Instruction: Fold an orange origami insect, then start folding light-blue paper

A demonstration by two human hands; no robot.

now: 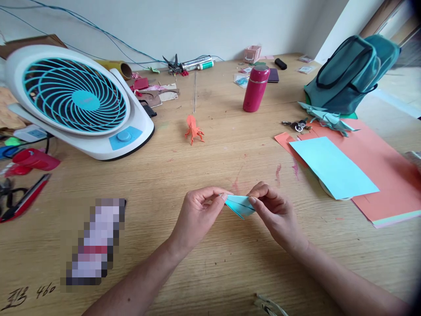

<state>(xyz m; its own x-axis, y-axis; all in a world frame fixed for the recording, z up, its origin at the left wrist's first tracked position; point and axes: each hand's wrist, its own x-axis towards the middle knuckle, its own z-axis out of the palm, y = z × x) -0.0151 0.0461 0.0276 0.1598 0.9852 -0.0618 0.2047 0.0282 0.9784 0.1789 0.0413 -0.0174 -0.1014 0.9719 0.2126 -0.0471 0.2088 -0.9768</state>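
Resting between both hands' fingertips, left hand [197,213], right hand [274,215]: folded blue paper [240,205].

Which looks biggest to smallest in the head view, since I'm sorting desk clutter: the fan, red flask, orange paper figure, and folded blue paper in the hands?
1. Fan
2. Red flask
3. Folded blue paper and orange paper figure look alike; the paper is nearer the camera, so unranked.

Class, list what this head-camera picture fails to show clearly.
- Pixelated object: blurred out, unidentifiable.
- Folded blue paper: its ends hidden under the left hand and right hand fingertips.
- Thing under the blue sheet: mostly covered.
- Object at the bottom edge: cut off.
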